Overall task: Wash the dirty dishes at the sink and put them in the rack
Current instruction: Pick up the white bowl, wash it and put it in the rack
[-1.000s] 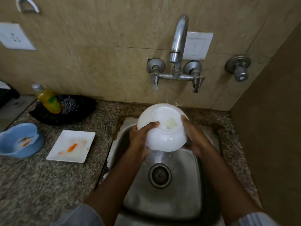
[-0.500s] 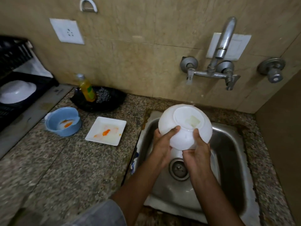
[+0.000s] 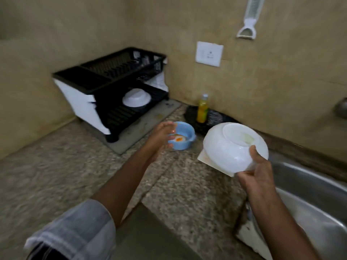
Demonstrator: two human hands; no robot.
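Head camera, kitchen corner: a person's right hand point(image 3: 257, 177) holds a white bowl point(image 3: 234, 145) upside down in the air above the counter point(image 3: 75, 175), just left of the steel sink point(image 3: 309, 194). The thumb lies over the bowl's outer wall and the other fingers curl under its rim, out of sight. The bowl covers most of a white square plate point(image 3: 204, 158) lying on the counter; only the plate's near-left edge and corner show.

The left hand point(image 3: 161, 139) hangs in the air with relaxed, loosely bent fingers, holding nothing. It overlaps the left side of a small blue bowl point(image 3: 185, 136) that has orange residue inside; whether it touches that bowl cannot be told.

A black two-tier dish rack point(image 3: 112, 85) stands in the back-left corner on a grey mat point(image 3: 142, 126). One white bowl point(image 3: 136, 97) sits upside down on its lower tier. The rack's slats are blurred.

A yellow soap bottle point(image 3: 202, 109) stands against the back wall on a dark tray point(image 3: 193, 117), partly hidden behind the held bowl. A wall socket point(image 3: 209, 53) and a hanging white peeler point(image 3: 248, 19) sit above. At the right edge a metal tap fitting point(image 3: 340, 107) is cut off, as is the sink's far side.

Bare speckled counter stretches from the rack's front to the near edge. A rolled grey sleeve point(image 3: 75, 231) fills the lower left.
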